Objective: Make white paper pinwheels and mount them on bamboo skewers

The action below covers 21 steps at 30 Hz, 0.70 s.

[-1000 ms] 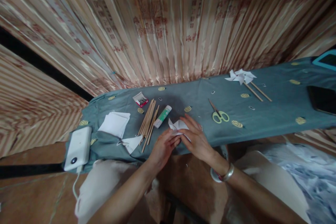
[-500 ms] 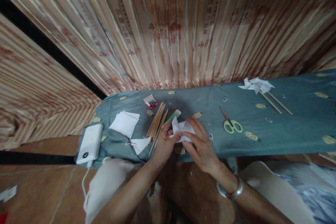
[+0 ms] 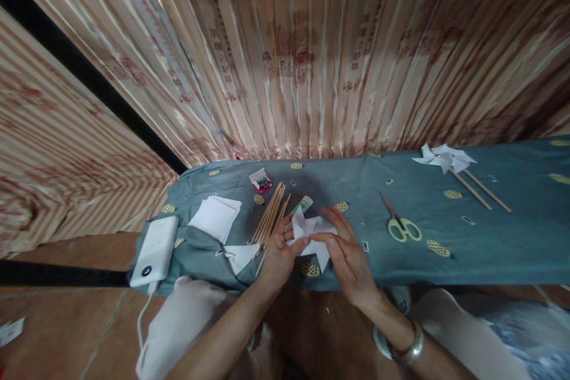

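Observation:
A white paper pinwheel (image 3: 318, 228), its points partly folded inward, is held above the front of the cloth. My left hand (image 3: 282, 249) grips it from the left, thumb pressed on the middle. My right hand (image 3: 350, 255) is at its right side, the index fingertip meeting the left thumb at the centre and the other fingers along the paper's edge. Just behind the left fingers lie thin wooden sticks (image 3: 268, 214) and a green-and-white tube (image 3: 304, 205), partly hidden. A cut piece of white paper (image 3: 241, 256) lies left of my left hand.
A paper stack (image 3: 216, 217), a small open box of pins (image 3: 260, 180) and a white power bank (image 3: 154, 249) with a cable are on the left. Scissors (image 3: 402, 225) lie right of my hands. Finished pinwheels (image 3: 446, 158) on sticks rest at the far right of the green cloth (image 3: 338, 175).
The view has tilted up slightly. A paper point now hangs down toward me from the pinwheel, and my right fingers have shifted along its right side. My left hand keeps its hold.

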### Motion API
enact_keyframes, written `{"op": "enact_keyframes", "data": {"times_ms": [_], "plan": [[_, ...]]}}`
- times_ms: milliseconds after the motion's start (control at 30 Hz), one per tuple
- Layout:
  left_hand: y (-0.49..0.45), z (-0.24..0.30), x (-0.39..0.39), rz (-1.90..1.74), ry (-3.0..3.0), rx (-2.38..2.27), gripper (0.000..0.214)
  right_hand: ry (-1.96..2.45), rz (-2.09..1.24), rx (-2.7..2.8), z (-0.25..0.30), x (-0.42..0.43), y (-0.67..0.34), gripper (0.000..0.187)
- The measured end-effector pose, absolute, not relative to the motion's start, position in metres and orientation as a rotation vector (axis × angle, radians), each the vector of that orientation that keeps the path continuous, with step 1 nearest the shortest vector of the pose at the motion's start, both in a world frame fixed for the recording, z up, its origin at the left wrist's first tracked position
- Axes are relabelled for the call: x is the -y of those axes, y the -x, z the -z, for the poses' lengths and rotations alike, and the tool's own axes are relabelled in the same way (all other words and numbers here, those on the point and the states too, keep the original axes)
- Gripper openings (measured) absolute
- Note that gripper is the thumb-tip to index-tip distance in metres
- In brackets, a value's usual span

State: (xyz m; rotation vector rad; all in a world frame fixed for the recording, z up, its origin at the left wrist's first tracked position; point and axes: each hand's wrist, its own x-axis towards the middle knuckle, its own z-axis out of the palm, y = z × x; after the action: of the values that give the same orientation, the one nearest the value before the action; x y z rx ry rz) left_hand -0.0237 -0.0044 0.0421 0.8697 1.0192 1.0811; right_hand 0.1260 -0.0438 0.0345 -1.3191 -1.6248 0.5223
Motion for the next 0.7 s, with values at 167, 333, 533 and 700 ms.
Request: {"op": "enact_keyframes", "data": {"times_ms": [167, 333, 533, 700], "plan": [[0.026, -0.042, 0.004, -1.035, -0.867, -1.043, 0.071, 1.324, -0.541, 1.597, -0.034, 0.042, -0.124, 0.04], [0.026, -0.044, 0.001, -1.042, -0.885, -1.071, 0.07, 1.327, -0.577, 1.579, -0.038, 0.041, -0.125, 0.04], [0.03, -0.049, -0.008, -1.073, -0.905, -1.046, 0.064, 1.32, -0.675, 1.313, -0.045, 0.031, -0.144, 0.029], [0.032, -0.051, -0.013, -1.101, -0.905, -1.05, 0.071, 1.271, -1.003, 0.945, -0.039, 0.022, -0.156, 0.03]]}}
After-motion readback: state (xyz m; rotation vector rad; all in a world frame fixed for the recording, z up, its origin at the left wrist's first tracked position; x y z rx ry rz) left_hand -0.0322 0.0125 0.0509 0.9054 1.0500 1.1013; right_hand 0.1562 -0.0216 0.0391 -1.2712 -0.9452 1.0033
